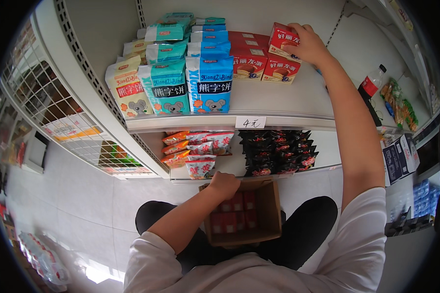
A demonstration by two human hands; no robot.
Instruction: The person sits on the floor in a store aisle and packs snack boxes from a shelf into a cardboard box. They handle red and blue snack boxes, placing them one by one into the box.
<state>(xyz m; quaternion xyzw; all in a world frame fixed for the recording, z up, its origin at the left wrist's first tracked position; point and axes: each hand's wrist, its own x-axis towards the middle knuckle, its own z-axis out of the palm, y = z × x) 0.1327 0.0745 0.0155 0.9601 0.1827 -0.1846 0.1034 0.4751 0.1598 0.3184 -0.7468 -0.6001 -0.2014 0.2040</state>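
On the upper shelf (278, 99), my right hand (310, 45) grips a red and cream snack pie box (278, 38) by its top and right side. That box sits tilted above a second pie box (281, 69) at the front of the right column. More of the same red boxes (247, 66) are lined up to the left. Below the shelf, my left hand (225, 185) is closed at the far left edge of an open cardboard carton (275, 212); its fingertips are hidden. Several red boxes (231, 221) lie inside the carton, which stands between my knees.
Cream, teal and blue biscuit bags (209, 86) fill the upper shelf's left side. Orange and white snack packets (200, 166) and black packets (277, 150) line the lower shelf. A cola bottle (372, 82) stands at right. A wire-mesh rack (69, 110) borders the left.
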